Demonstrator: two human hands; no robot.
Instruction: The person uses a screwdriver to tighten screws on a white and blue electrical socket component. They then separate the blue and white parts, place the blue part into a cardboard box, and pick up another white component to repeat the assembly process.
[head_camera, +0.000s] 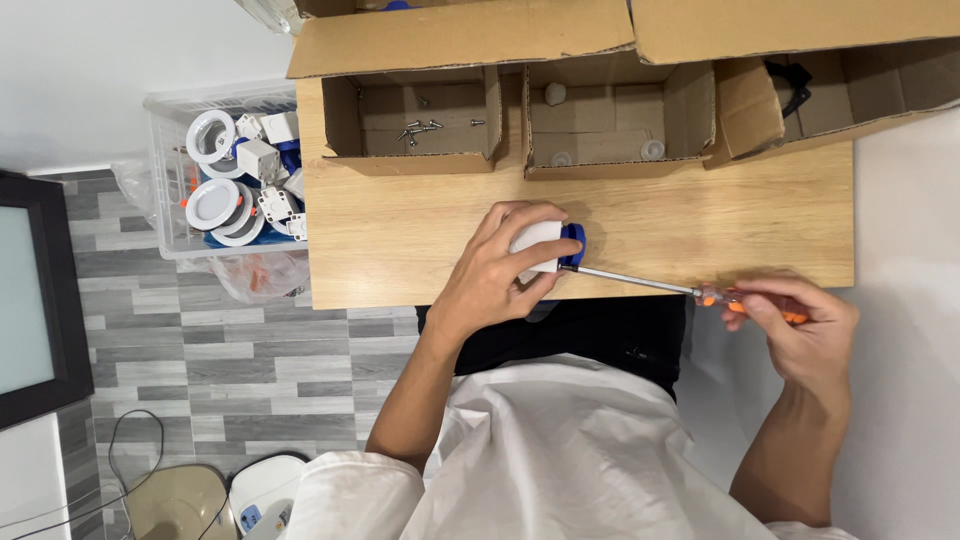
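While the left hand (500, 262) wraps closed around one small white-and-blue part (548, 247) near the front edge of the wooden table (700, 220), the right hand (800, 322) pinches the orange handle of a single screwdriver (660, 283), whose long metal shaft lies nearly level and meets the blue end of the part; three open cardboard boxes stand in a row along the back of the table; the left box (415, 125) holds a small scatter of loose screws (420, 128), too small to count exactly; the middle box (615, 120) holds three small pale pieces; the right box (830, 95) holds one black part; beside the table, on the left, one clear plastic bin (165, 150) holds several round white fittings (213, 203).
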